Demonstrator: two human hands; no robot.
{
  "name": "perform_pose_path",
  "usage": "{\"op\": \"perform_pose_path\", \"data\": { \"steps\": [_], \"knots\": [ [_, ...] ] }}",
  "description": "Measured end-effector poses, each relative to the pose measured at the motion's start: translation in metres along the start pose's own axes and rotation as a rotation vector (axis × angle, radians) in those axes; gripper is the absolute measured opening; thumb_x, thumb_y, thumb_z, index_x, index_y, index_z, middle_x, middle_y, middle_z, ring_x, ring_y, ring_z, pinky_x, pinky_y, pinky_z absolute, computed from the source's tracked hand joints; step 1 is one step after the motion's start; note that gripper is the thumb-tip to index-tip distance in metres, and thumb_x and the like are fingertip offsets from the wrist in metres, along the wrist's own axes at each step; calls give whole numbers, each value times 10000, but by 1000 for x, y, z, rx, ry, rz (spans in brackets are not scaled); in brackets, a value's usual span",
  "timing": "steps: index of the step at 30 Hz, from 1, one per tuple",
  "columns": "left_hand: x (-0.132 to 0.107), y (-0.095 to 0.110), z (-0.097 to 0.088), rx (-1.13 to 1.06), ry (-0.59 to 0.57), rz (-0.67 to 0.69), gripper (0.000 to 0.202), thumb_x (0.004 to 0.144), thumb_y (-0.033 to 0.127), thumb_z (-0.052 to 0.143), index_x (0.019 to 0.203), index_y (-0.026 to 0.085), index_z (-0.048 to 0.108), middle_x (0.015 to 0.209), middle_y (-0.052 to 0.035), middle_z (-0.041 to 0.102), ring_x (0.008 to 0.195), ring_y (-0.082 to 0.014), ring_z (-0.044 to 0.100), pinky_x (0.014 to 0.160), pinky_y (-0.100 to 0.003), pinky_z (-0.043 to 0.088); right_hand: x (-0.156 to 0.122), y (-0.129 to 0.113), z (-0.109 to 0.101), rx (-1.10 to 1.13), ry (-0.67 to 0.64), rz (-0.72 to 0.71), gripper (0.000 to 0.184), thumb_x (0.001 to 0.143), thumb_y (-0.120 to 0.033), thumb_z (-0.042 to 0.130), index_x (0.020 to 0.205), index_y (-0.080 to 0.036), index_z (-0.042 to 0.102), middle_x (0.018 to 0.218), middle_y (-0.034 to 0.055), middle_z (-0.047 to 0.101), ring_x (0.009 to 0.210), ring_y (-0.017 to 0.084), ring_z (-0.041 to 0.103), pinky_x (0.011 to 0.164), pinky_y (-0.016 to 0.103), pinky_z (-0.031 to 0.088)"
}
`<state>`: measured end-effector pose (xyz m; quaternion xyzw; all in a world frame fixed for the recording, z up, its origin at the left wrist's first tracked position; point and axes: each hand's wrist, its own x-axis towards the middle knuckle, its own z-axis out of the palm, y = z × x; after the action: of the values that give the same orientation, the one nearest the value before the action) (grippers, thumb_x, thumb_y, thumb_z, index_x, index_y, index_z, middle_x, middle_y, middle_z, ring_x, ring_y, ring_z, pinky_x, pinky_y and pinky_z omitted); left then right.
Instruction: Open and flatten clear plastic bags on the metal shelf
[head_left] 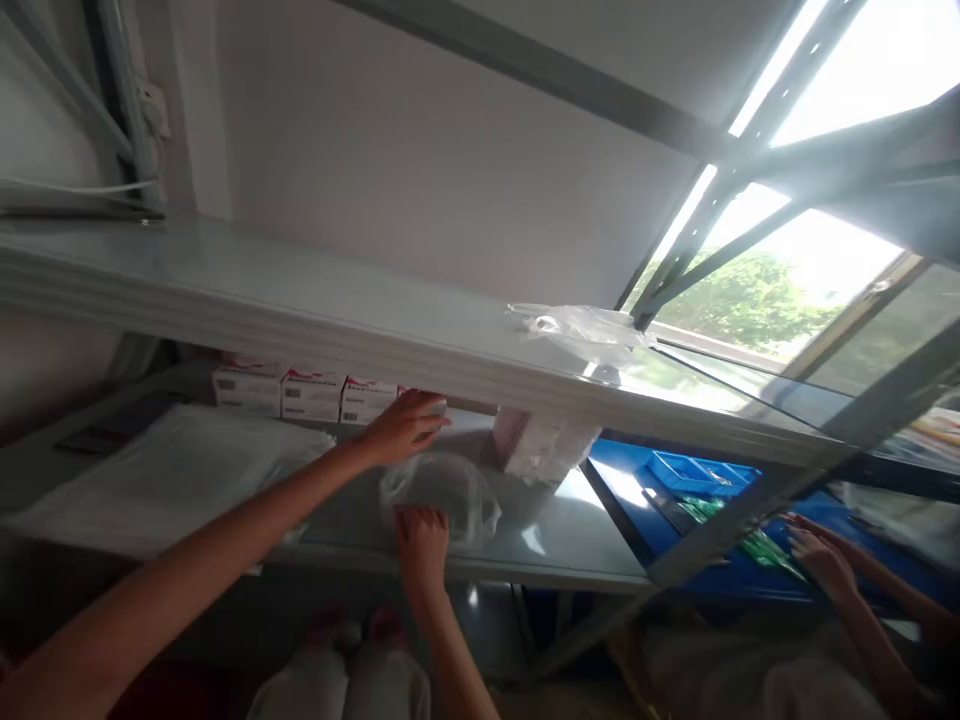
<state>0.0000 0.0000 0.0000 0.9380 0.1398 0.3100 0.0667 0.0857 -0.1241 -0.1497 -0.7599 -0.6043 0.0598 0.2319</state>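
The view is strongly tilted. My left hand [403, 428] reaches in under the upper white shelf [300, 315], its fingers by the shelf's edge and close to a row of white and red cartons [311, 395]. Whether it grips anything is hidden. My right hand [421, 548] has its fingertips at the lower edge of a clear plastic bag [439, 495] lying on the lower shelf [570, 545]. A white block [544, 445] stands just right of that bag.
A flat pack of translucent plastic [165, 480] lies left on the lower shelf. Another person's hand [819, 560] works at the right, near a blue tray [697, 472] and green items [750, 540]. Crumpled plastic [577, 332] sits on the upper shelf. Grey metal struts cross a bright window [757, 290].
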Motion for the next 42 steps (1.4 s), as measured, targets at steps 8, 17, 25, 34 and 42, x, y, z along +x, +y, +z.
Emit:
{"op": "perform_pose_path", "data": {
  "steps": [8,17,25,34,42],
  "knots": [
    [-62,69,-102,-91,47,-58,273,934,313,441,1069,226,663,1208,-32,594,1153,-198,521,1027,-355,368,4,-17,-12,-59,91,31,422,910,-405,490,1251,-161,536,1162,154,633,1111,299,552,925,421,370],
    [-185,61,-42,-320,237,-430,291,898,390,499,1105,219,612,1104,-69,638,977,-211,614,860,-364,493,0,-42,-23,708,63,-105,281,911,-327,435,1013,-154,631,861,78,702,721,188,658,722,312,503],
    [-160,78,-18,-388,434,-325,384,820,426,635,1127,202,580,1137,-104,604,996,-228,592,926,-412,452,-59,-41,-85,1262,150,-185,337,780,-427,659,1039,-214,631,757,3,672,645,159,615,682,318,516],
    [-138,89,-4,-425,449,-317,385,793,446,665,1100,220,607,1101,-89,555,1015,-228,538,868,-368,461,-81,-22,-93,1138,303,-169,316,801,-474,617,968,-209,659,774,29,691,722,191,632,761,347,484],
    [-135,113,14,-523,311,-259,255,817,399,652,970,200,604,1036,-70,565,979,-209,545,886,-363,437,-91,-17,-78,1266,413,5,284,737,-349,620,982,-206,615,780,6,675,762,187,610,752,319,451]
  ]
}}
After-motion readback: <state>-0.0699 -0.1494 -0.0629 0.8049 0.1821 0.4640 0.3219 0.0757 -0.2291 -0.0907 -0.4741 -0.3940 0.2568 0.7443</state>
